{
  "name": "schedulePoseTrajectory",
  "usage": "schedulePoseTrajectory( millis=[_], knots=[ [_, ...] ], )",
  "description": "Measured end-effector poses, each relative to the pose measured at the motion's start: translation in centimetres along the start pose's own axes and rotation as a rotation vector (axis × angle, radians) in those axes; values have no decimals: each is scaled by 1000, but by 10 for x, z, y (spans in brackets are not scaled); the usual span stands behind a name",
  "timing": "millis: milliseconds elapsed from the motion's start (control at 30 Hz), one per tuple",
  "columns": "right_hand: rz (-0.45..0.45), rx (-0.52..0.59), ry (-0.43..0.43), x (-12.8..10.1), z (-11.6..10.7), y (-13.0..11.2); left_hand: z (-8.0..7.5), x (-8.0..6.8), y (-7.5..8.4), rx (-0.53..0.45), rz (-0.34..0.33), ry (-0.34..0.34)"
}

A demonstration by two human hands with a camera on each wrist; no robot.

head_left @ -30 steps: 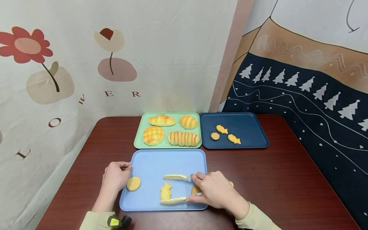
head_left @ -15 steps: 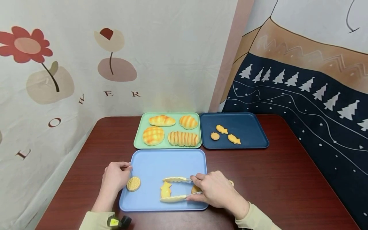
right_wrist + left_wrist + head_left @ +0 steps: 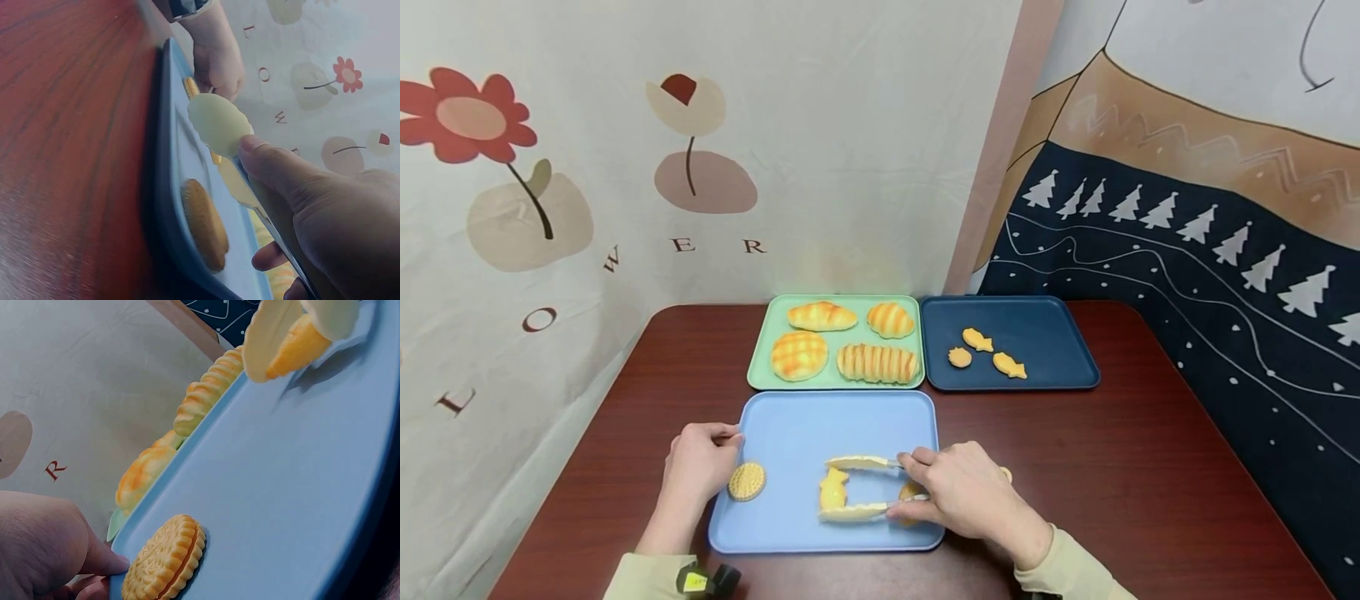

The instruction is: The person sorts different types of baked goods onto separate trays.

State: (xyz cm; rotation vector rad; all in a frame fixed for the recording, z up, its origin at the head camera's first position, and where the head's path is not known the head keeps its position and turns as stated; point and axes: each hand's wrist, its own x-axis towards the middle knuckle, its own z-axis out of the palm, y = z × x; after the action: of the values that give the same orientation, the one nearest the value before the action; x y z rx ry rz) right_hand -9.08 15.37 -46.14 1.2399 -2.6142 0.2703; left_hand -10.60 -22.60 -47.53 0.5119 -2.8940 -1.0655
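My left hand pinches the left rim of a light blue tray, its thumb on the edge in the left wrist view. Right of it lies a round sandwich cookie. With my right hand I hold a pair of tongs with cream-coloured tips. Between those tips is a yellow fish-shaped cracker; both tips appear to touch it. In the left wrist view the cracker casts a shadow on the tray. A brown cookie sits on the tray, partly hidden by my right hand in the head view.
Behind the blue tray stands a green tray with several bread rolls. Next to it, a dark blue tray carries two fish-shaped crackers and one small round one. A curtain hangs behind the brown table.
The tongs' jaws have drawn closer together around the fish-shaped cracker, the near tip moving away from me. My left hand keeps its place on the tray rim.
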Motion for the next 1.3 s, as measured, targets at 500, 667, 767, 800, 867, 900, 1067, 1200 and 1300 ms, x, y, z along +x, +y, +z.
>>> schedulePoseTrajectory(
  millis=[500,667,767,800,867,900,1067,1200,1300],
  knots=[
    [79,-10,43,1,-24,20,-2,0,0,-1,11,0],
    [106,-24,65,0,-32,28,-3,-2,-1,-1,4,-4],
    [140,-25,75,-1,-37,34,-3,-2,0,-4,10,-3],
    [150,-28,76,-2,-39,36,-2,-2,0,-5,10,-3],
    [167,-34,82,-3,-42,39,-2,-2,1,-7,10,-4],
    [174,-36,84,-4,-43,41,-2,-1,1,-8,10,-3],
    [212,-43,101,-5,-48,51,-1,-1,1,-6,7,-1],
    [248,-31,115,-8,-50,61,-1,-1,1,-6,4,-1],
    [275,-40,127,-12,-50,70,-1,-1,0,-6,0,-4]
  ],
)
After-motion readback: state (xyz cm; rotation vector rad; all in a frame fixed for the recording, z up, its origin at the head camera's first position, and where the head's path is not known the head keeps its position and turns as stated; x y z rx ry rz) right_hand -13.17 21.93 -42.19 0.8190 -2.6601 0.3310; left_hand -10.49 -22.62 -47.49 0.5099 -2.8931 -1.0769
